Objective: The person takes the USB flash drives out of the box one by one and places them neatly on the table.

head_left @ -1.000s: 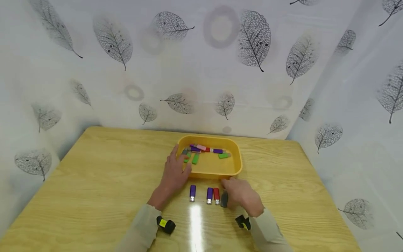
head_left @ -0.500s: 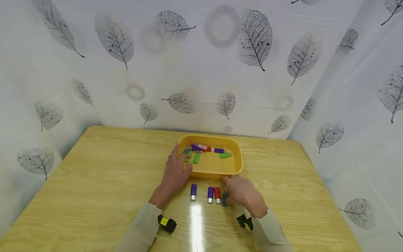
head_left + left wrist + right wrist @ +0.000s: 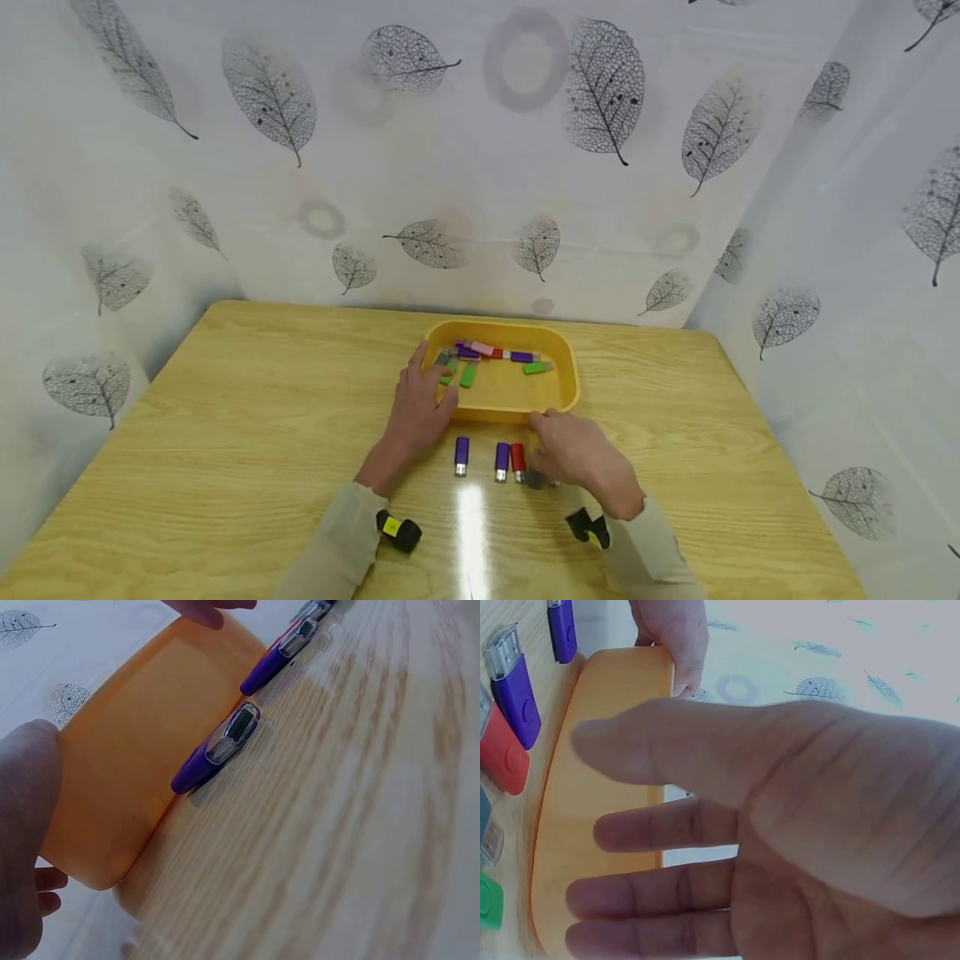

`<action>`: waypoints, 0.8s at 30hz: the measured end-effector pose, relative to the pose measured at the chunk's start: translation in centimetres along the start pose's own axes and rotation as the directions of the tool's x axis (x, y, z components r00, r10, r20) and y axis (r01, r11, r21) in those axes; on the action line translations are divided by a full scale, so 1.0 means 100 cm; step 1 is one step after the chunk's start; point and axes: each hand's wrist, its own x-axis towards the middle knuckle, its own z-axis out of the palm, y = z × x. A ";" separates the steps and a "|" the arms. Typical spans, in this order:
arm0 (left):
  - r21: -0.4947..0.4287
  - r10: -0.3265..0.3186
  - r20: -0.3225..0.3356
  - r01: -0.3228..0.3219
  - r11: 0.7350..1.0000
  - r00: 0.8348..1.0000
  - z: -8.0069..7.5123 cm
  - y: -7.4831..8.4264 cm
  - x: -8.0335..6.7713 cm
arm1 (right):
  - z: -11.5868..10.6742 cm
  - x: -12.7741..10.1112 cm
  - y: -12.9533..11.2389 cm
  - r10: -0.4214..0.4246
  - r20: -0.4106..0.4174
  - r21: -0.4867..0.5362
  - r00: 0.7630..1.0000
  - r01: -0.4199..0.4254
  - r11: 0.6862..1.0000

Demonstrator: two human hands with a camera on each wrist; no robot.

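Note:
A yellow tray (image 3: 558, 398) holds several USB sticks, green, purple, pink and red. My left hand (image 3: 415, 410) grips its near left corner, thumb (image 3: 22, 825) on the outer wall (image 3: 127, 757) and fingers over the rim. Before the tray lies a row of sticks: purple (image 3: 461, 454), purple (image 3: 502, 460), red (image 3: 517, 460) and grey (image 3: 534, 478). My right hand (image 3: 573, 454) hovers open just right of the grey stick, fingers straight, holding nothing. The right wrist view shows the row: purple (image 3: 514, 686), red (image 3: 502, 754), grey (image 3: 486, 825) and a green stick (image 3: 489, 900) beside it.
The wooden table (image 3: 225, 433) is walled at the back and right by white sheeting with leaf prints (image 3: 603, 92). Black wrist cameras (image 3: 397, 532) sit on both sleeves. Bare tabletop lies left and right of the tray.
My right hand has released the grey stick, which now lies at the right end of the row, and has lifted slightly toward the tray. The left hand has stayed on the tray.

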 end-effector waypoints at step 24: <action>0.001 -0.007 -0.006 0.007 1.000 1.000 0.001 -0.001 0.001 | -0.004 0.002 0.007 -0.028 -0.086 0.045 0.996 0.032 0.998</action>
